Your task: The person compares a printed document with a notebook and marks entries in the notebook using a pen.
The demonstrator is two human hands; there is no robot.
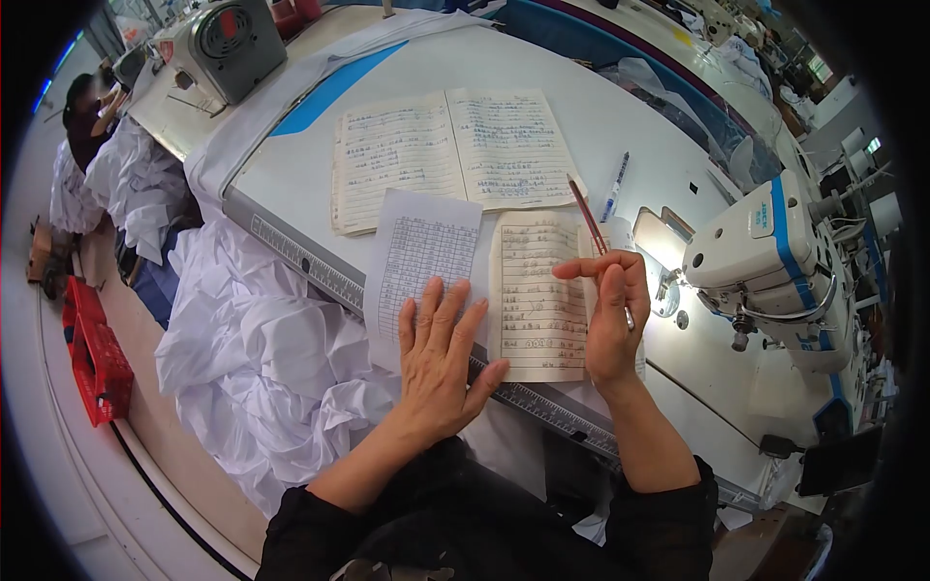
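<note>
My left hand (438,353) lies flat with its fingers spread on a white sheet printed with a table (426,242), near its lower edge. My right hand (612,315) is closed on a dark red pencil (585,208), whose tip points up and away, while the index finger reaches out over a small notebook (528,281). Handwriting in rows fills that notebook's page. Beyond both papers an open, larger notebook (397,145) shows two handwritten pages. A clear pen with blue parts (617,184) rests to the right of it.
At right stands a white and blue sewing machine (756,242), its lamp lit. A ruler strip (310,266) edges the table. White fabric (262,349) is heaped at left, near a red plastic basket (95,353). Another person (89,107) is at the far left, close to another machine (228,48).
</note>
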